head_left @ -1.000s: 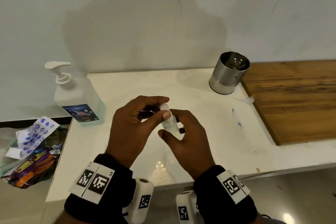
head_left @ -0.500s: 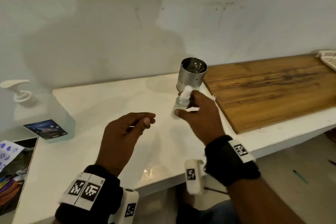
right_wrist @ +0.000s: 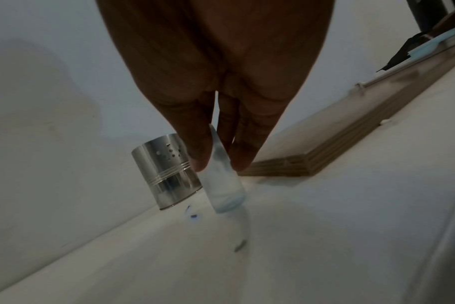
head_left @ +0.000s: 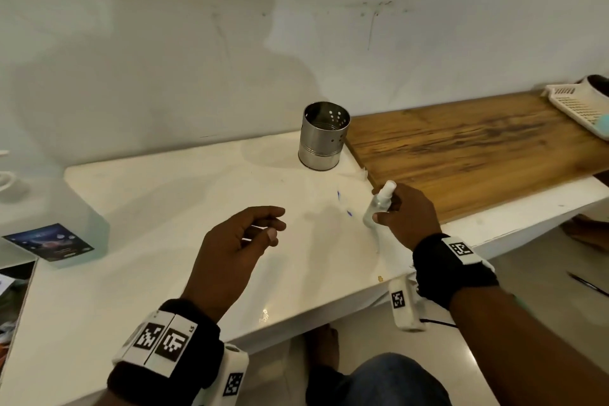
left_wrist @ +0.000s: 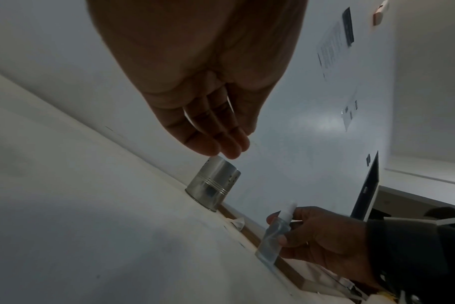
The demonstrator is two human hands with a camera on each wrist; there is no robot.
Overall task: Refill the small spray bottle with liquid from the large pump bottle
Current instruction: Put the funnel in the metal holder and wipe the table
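Note:
The small clear spray bottle [head_left: 372, 214] with a white cap stands tilted at the right of the white table [head_left: 164, 241], beside the wooden board. My right hand [head_left: 385, 204] grips it by the upper body between thumb and fingers [right_wrist: 195, 144]. In the right wrist view the bottle [right_wrist: 223, 185] has its base at or just above the tabletop; contact is unclear. My left hand [head_left: 275, 224] hovers over the table's middle with loosely curled fingers, holding nothing. The large pump bottle [head_left: 49, 224] stands at the far left, cut off by the frame edge.
A perforated steel cup [head_left: 324, 138] stands at the back by the wall. The wooden board [head_left: 461, 152] lies to the right of it. A white plastic basket [head_left: 580, 105] sits at the far right. Small blue marks [head_left: 344, 204] dot the table near the bottle.
My left hand has let go of the spray bottle and stayed near the middle. My right hand has carried the bottle right and down beside the wooden board. The view has swung right.

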